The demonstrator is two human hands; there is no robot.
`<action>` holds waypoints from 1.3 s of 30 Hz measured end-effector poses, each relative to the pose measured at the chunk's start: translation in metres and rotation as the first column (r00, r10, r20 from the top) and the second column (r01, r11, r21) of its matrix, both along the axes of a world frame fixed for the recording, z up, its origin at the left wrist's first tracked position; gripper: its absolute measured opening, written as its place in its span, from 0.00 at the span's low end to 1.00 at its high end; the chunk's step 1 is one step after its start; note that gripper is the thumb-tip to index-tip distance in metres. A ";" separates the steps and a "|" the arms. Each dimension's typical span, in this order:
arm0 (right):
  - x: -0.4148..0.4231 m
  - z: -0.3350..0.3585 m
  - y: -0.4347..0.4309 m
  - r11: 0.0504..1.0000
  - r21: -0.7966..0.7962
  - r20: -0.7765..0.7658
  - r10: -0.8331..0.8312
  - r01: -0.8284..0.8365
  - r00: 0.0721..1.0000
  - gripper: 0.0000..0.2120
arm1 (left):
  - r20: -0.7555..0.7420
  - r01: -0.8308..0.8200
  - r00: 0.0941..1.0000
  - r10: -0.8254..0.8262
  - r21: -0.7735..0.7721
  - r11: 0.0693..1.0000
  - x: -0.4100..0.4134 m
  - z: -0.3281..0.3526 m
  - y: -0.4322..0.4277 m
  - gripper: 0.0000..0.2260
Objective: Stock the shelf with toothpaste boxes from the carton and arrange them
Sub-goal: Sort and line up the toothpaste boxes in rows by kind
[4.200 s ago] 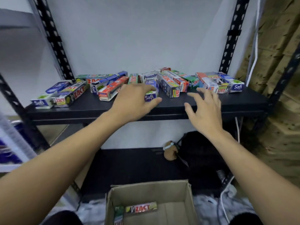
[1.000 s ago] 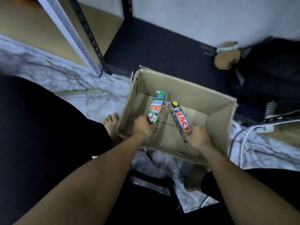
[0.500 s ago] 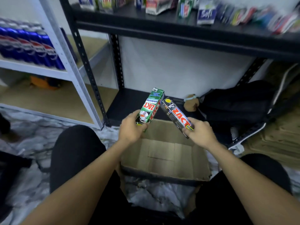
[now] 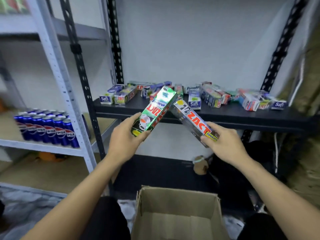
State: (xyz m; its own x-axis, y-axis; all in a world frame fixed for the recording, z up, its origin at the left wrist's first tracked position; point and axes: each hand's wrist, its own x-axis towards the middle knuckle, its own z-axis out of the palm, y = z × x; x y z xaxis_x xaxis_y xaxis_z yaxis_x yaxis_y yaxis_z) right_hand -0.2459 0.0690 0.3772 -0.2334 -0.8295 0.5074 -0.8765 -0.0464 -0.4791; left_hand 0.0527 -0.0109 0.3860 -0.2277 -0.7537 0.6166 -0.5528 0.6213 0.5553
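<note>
The left grip (image 4: 124, 141) clasps the green box (image 4: 155, 110), the right grip (image 4: 225, 144) the silver box (image 4: 192, 120), by their near ends, likely to slide them endwise onto the shelf (image 4: 225, 116)

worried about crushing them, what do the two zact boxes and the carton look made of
Green Zact box, in the left hand: thin card, probably foil-laminated, given its bright mirror-like glare. Silver Zact box, in the right hand: seemingly the same, with metallic sheen. Carton: matte brown cardboard, likely corrugated; raw, unprinted flaps.
</note>
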 end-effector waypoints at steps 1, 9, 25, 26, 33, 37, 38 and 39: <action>-0.002 0.013 -0.003 1.000 -0.027 -0.008 0.006 -0.006 1.000 0.22 | -0.001 -0.006 1.000 0.006 -0.021 1.000 -0.001 0.011 -0.005 0.29; -0.025 0.090 -0.050 0.989 -0.134 -0.020 -0.071 0.068 0.997 0.20 | 0.043 -0.111 0.992 0.117 -0.125 0.986 -0.015 0.064 -0.069 0.28; -0.015 0.110 -0.189 0.963 0.030 -0.002 -0.269 0.269 0.963 0.28 | 0.201 -0.351 0.916 0.348 -0.018 0.936 -0.025 0.047 -0.133 0.24; -0.012 0.110 -0.193 0.963 0.051 -0.024 -0.265 0.266 0.964 0.28 | 0.212 -0.347 0.915 0.344 -0.023 0.938 -0.025 0.047 -0.135 0.24; -0.003 0.106 -0.205 0.963 0.068 -0.083 -0.257 0.262 0.963 0.27 | 0.209 -0.305 0.931 0.299 -0.004 0.952 -0.028 0.046 -0.142 0.27; -0.003 0.108 -0.210 0.969 0.041 -0.034 -0.243 0.245 0.969 0.23 | 0.185 -0.250 0.952 0.243 0.014 0.968 -0.031 0.046 -0.144 0.27; -0.004 0.107 -0.211 0.971 0.048 -0.026 -0.231 0.232 0.973 0.21 | 0.179 -0.241 0.956 0.235 0.016 0.970 -0.032 0.046 -0.144 0.27; -0.005 0.105 -0.212 0.973 0.068 -0.029 -0.219 0.221 0.975 0.19 | 0.175 -0.237 0.957 0.230 0.017 0.971 -0.034 0.047 -0.145 0.27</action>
State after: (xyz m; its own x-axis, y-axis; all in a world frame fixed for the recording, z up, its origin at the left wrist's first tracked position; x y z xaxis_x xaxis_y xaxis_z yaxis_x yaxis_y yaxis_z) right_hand -0.2507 -0.1430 0.4819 -0.4039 -0.7929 0.4563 -0.8715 0.1818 -0.4555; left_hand 0.0185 -0.1556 0.4328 -0.1421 -0.8203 0.5540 -0.7685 0.4441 0.4605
